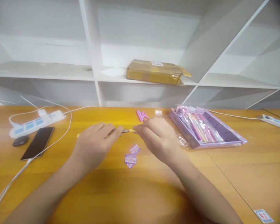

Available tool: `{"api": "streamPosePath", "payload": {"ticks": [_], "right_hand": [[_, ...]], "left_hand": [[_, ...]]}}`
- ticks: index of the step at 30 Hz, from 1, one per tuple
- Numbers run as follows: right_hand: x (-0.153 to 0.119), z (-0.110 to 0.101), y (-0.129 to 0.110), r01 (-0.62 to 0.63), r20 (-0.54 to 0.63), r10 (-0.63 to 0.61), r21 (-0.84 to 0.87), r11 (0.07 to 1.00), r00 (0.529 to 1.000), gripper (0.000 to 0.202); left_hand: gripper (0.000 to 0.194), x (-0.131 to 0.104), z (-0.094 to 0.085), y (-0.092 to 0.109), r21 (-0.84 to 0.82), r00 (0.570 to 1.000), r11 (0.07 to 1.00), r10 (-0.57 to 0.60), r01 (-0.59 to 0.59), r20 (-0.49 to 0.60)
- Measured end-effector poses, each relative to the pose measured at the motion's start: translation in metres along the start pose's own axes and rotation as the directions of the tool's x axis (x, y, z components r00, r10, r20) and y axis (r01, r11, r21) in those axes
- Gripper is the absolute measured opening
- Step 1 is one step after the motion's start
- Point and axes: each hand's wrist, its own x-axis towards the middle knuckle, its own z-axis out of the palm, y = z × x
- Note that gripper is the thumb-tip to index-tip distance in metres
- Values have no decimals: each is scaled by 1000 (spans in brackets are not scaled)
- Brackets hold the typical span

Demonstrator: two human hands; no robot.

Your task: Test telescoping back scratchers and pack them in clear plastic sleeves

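My left hand (94, 143) is closed around a slim pen-like item (125, 131) with a metallic section and a yellow tip pointing right. At that yellow end, my right hand (157, 138) pinches with thumb and fingers; the exact grip is hidden. Below and between the hands, several small purple-and-pink cards (130, 159) lie on the wooden table (107, 196). Just beyond my right fingers are a pink stick-like piece (139, 115) and a pink looped item (144, 114).
On the right, a purple box (231, 143) holds several wrapped pens (204, 127). A power strip (37, 123), a phone (38, 143), a black mouse-like object (21, 141) and white cables occupy the left. A taped carton (154, 72) rests on the shelf behind.
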Motion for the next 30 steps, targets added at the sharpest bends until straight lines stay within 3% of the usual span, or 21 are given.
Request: {"api": "streamPosePath", "payload": {"ticks": [2,5,7,8,9,11,14,17,24,30], "right_hand": [[-1,-3,19,-2,-10,2,7,1000,1000,19],[-18,-13,90,-44,-135,38,-43,998,990,16],[-39,-22,151,-232,-328,182,-123,965,927,15],[-51,-25,178,-342,-367,273,-137,930,889,19],[-62,-29,201,-436,-393,350,-151,887,850,23],[-80,-33,230,-540,-348,465,-161,826,814,27],[-89,-37,238,-564,-293,505,-172,808,812,31],[-86,-43,232,-565,-341,483,-202,800,806,31],[-86,-61,240,-700,-504,524,-266,662,687,19],[-85,-62,239,-730,-513,549,-265,630,660,21]], "left_hand": [[27,-1,-1,-14,20,1000,999,-30,30,4],[29,-12,-7,-71,72,988,986,-147,150,-39],[25,-25,-12,-121,133,960,958,-233,254,-154],[20,-32,-14,-143,147,941,943,-267,300,-208],[13,-37,-14,-160,159,924,933,-275,323,-264],[12,-45,-13,-180,181,942,935,-267,305,-205],[17,-44,-6,-175,216,956,935,-254,281,-144],[21,-37,-5,-160,226,963,937,-246,266,-113],[21,-33,-14,-151,135,960,957,-238,257,-145],[19,-38,-17,-148,219,953,938,-225,268,-203]]}}
